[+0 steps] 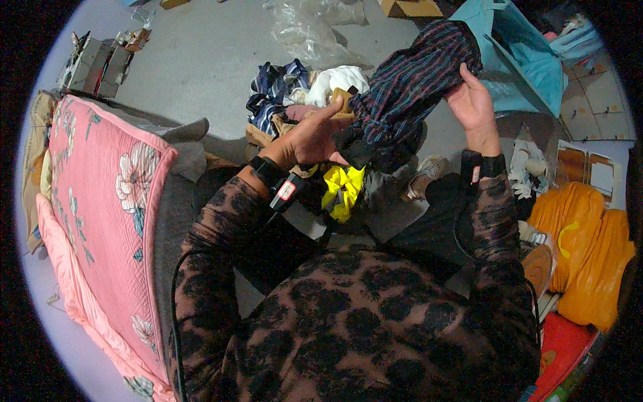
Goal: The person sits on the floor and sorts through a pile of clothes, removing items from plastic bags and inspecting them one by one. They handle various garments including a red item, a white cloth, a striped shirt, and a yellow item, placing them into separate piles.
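Note:
A dark striped cloth item, bunched into a long bundle, is stretched between my hands. My left hand grips its lower end, the fingers partly hidden behind the cloth. At the upper right end my right hand has hold of it, thumb on top and the other fingers mostly out of sight. Beyond my left hand lies a pile of clothes, with a navy striped garment, a white garment and brown pieces. Below the bundle is a bright yellow cloth piece.
A bed with a pink floral quilt stands at left. Clear plastic wrapping lies on the grey floor. At upper right is a light blue fabric bag; a stuffed orange bag sits at right. Cables run along both sleeves.

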The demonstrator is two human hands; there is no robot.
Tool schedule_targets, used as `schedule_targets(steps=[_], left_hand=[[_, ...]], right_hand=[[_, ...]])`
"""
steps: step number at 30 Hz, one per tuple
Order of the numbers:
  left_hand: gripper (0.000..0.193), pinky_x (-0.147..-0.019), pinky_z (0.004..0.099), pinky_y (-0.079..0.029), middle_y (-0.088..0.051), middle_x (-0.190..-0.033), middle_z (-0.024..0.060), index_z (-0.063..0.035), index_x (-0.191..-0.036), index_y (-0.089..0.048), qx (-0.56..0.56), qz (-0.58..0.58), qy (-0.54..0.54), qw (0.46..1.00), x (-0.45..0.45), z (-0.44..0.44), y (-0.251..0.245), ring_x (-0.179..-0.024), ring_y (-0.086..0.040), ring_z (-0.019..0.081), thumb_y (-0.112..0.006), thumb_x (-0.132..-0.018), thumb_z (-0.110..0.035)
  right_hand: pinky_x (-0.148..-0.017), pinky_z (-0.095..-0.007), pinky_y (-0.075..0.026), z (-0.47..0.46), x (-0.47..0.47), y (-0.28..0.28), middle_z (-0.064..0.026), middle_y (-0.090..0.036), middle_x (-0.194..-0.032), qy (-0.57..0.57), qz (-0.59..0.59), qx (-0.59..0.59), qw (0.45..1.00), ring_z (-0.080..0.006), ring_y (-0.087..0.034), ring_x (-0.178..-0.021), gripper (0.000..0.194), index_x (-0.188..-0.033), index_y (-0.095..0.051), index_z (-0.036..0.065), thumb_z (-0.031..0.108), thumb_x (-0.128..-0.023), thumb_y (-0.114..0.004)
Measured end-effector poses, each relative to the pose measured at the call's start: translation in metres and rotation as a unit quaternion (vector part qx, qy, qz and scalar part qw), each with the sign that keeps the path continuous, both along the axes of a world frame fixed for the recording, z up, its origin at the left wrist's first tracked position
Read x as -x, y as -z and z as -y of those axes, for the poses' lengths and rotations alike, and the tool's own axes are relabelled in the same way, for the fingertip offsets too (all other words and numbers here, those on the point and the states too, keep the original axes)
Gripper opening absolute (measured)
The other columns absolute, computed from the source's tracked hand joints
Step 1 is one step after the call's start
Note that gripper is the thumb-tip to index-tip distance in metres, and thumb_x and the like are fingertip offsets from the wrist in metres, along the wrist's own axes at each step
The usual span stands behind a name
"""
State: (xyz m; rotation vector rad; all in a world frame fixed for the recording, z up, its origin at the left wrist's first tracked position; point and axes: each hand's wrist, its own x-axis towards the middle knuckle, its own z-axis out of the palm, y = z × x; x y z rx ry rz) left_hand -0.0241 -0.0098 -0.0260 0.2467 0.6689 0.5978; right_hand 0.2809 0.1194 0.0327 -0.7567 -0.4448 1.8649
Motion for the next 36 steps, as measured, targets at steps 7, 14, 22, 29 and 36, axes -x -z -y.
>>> schedule_targets(steps=[7,14,22,29,36], left_hand=[[0.072,-0.088,0.0381,-0.054,-0.044,-0.136,0.0032,-0.0108,-0.15,-0.019,-0.117,-0.094,0.031,0.988,-0.005,0.011,-0.012,-0.113,-0.055,0.0173,-0.062,-0.092,-0.009],[0.081,-0.091,0.0368,-0.052,-0.031,-0.146,0.0057,-0.0139,-0.152,-0.014,-0.22,-0.139,0.009,0.965,-0.005,0.008,-0.006,-0.119,-0.051,0.02,-0.064,-0.089,-0.006],[0.068,-0.1,0.0368,-0.042,-0.046,-0.139,0.0048,-0.0089,-0.144,-0.032,-0.128,-0.094,0.007,0.987,-0.009,0.001,-0.005,-0.124,-0.047,0.0206,-0.068,-0.089,-0.026],[0.087,-0.11,0.0394,-0.032,-0.038,-0.144,0.0202,-0.0034,-0.147,-0.022,-0.376,-0.334,-0.143,0.852,-0.016,-0.015,-0.008,-0.135,-0.037,0.0292,-0.075,-0.083,-0.028],[0.063,-0.097,0.0312,-0.044,-0.054,-0.118,0.0084,-0.0079,-0.132,-0.038,-0.482,-0.24,-0.222,0.813,-0.025,-0.021,-0.033,-0.112,-0.053,0.0181,-0.074,-0.08,-0.005]], right_hand=[[-0.108,-0.0425,-0.038,-0.01,-0.017,0.008,-0.0134,-0.053,-0.134,-0.068,-0.076,-0.037,0.994,-0.0266,-0.05,-0.123,0.037,-0.133,-0.045,0.001,0.017,-0.1,-0.048],[-0.107,-0.0424,-0.038,-0.009,-0.014,0.009,-0.013,-0.053,-0.134,-0.063,-0.072,-0.063,0.993,-0.0261,-0.05,-0.124,0.037,-0.133,-0.045,0.001,0.017,-0.1,-0.047],[-0.107,-0.0402,-0.039,0.009,0.003,-0.005,-0.0116,-0.053,-0.134,-0.08,-0.016,-0.109,0.991,-0.0244,-0.051,-0.123,0.037,-0.133,-0.046,0.001,0.014,-0.099,-0.05],[-0.09,-0.0331,-0.05,0.024,0.022,0.011,-0.0071,-0.064,-0.116,-0.072,0.252,-0.204,0.943,-0.0193,-0.061,-0.104,0.031,-0.124,-0.057,0.004,0.002,-0.093,-0.055],[-0.094,-0.0289,-0.046,0.059,0.06,0.01,-0.0025,-0.062,-0.116,-0.182,0.273,-0.275,0.904,-0.0129,-0.058,-0.105,0.039,-0.13,-0.053,0.003,-0.001,-0.091,-0.057]])
